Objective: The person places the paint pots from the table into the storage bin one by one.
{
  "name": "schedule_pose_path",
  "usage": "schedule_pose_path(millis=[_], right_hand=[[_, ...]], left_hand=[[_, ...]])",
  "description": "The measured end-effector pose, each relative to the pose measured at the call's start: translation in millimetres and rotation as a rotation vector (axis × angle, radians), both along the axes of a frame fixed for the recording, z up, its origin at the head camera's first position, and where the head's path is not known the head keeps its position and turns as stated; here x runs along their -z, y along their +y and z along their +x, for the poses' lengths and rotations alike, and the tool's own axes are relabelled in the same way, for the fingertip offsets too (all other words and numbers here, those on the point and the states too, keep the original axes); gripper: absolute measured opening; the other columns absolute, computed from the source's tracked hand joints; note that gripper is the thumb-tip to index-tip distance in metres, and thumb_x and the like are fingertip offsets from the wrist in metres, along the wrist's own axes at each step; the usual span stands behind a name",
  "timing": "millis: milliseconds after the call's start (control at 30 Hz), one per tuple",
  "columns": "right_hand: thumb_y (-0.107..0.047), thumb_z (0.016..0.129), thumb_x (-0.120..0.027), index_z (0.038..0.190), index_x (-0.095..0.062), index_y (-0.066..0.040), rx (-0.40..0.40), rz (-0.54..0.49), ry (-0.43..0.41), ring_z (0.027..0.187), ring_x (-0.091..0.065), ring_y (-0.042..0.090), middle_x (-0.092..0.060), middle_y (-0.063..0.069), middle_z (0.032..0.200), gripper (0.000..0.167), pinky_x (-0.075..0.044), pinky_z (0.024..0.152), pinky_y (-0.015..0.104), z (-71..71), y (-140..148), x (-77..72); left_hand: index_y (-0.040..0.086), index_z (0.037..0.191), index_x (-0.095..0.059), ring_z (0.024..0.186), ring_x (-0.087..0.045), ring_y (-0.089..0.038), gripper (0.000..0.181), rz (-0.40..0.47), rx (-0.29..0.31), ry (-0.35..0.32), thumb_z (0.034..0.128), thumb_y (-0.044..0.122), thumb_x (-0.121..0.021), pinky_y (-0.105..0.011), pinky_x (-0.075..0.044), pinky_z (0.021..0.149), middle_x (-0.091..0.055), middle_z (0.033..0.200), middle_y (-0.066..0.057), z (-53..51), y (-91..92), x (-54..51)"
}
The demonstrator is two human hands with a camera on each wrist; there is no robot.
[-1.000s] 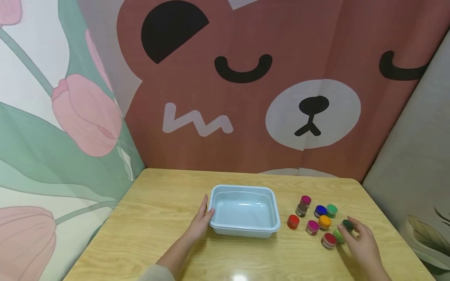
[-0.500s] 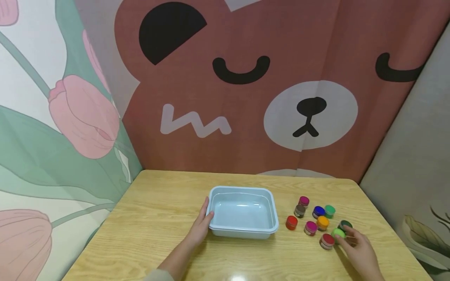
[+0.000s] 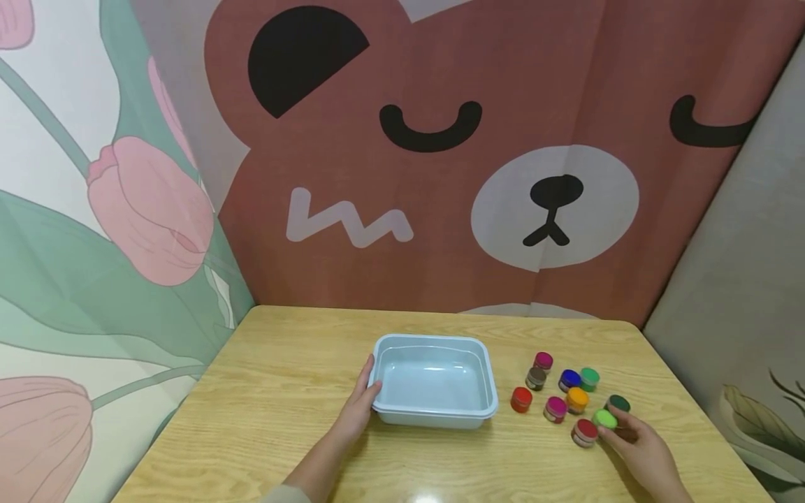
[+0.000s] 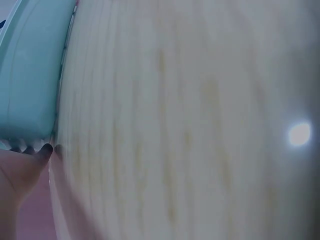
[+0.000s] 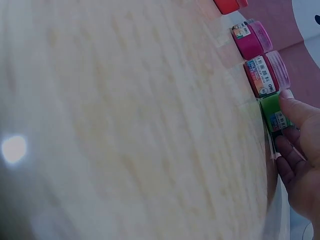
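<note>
A light blue plastic basin sits mid-table with nothing inside. My left hand grips its left end, thumb at the rim and fingers along the outer wall. In the left wrist view the basin shows only in part. At the right, my right hand pinches a light green paint jar between thumb and fingers; the right wrist view shows this jar upright, its lid partly covered by the thumb. A dark red jar stands beside it, and a dark green jar just behind.
More small paint jars stand between basin and right hand: orange, magenta, red, brown, blue and green ones among them. A curtain with a printed bear hangs behind the wooden table.
My right hand has come from over the dark green jar down onto the light green jar, its fingers closing round it. The left hand and basin stay in place; the view shifts slightly.
</note>
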State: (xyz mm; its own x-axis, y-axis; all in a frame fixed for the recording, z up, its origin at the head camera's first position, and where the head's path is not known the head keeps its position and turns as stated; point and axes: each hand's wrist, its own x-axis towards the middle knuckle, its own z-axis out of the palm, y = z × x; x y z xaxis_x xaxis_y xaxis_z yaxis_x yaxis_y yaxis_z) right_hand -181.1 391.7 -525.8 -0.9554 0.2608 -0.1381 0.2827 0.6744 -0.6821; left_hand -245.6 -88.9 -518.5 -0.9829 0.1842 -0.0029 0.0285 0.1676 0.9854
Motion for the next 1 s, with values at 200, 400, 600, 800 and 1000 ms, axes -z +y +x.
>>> schedule_pose_path(millis=[200, 400, 600, 800, 1000], right_hand=[[-0.053, 0.093, -0.059, 0.146, -0.033, 0.008, -0.021, 0.021, 0.015, 0.115, -0.055, 0.046, -0.05, 0.034, 0.133, 0.085, -0.049, 0.094, 0.054, 0.4, -1.6, -1.6], [-0.054, 0.093, -0.058, 0.146, -0.034, 0.007, 0.003, 0.001, 0.007, 0.115, -0.054, 0.046, -0.048, 0.034, 0.134, 0.084, -0.047, 0.093, 0.056, 1.7, -2.7, -4.7], [-0.054, 0.095, -0.056, 0.148, -0.034, 0.003, 0.071, -0.034, 0.029, 0.122, -0.049, 0.048, -0.044, 0.032, 0.141, 0.081, -0.045, 0.094, 0.058, 2.9, -3.4, -13.8], [-0.054, 0.093, -0.058, 0.148, -0.037, -0.001, 0.102, -0.041, 0.085, 0.114, -0.058, 0.033, -0.047, 0.029, 0.14, 0.08, -0.053, 0.088, 0.041, 1.5, -6.9, -30.2], [-0.051, 0.091, -0.063, 0.144, -0.043, -0.001, 0.075, -0.054, 0.151, 0.084, -0.037, -0.025, -0.051, 0.027, 0.141, 0.076, -0.042, 0.069, 0.003, -5.3, -22.1, -46.5]], left_hand=[[0.019, 0.159, -0.009, 0.151, 0.001, -0.044, 0.059, 0.011, -0.003, -0.004, 0.1055, 0.022, -0.034, -0.069, 0.0, 0.117, -0.003, 0.166, -0.015, 2.5, 1.5, -1.0], [0.019, 0.159, -0.012, 0.151, 0.0, -0.045, 0.059, 0.013, -0.018, -0.008, 0.1049, 0.024, -0.036, -0.069, -0.001, 0.117, -0.004, 0.166, -0.016, 3.7, 1.7, -1.1], [0.02, 0.159, -0.011, 0.151, 0.0, -0.044, 0.059, 0.018, -0.016, -0.013, 0.105, 0.024, -0.036, -0.069, -0.001, 0.117, -0.004, 0.166, -0.015, 4.9, 1.8, -2.3], [0.021, 0.159, -0.01, 0.151, 0.0, -0.043, 0.059, 0.013, -0.018, -0.025, 0.1054, 0.023, -0.035, -0.069, -0.002, 0.117, -0.004, 0.166, -0.014, 4.9, 2.4, -3.6], [0.023, 0.159, -0.012, 0.151, -0.002, -0.043, 0.059, 0.012, -0.031, -0.03, 0.1052, 0.025, -0.036, -0.069, -0.003, 0.117, -0.006, 0.166, -0.012, 3.7, 2.9, -3.1]])
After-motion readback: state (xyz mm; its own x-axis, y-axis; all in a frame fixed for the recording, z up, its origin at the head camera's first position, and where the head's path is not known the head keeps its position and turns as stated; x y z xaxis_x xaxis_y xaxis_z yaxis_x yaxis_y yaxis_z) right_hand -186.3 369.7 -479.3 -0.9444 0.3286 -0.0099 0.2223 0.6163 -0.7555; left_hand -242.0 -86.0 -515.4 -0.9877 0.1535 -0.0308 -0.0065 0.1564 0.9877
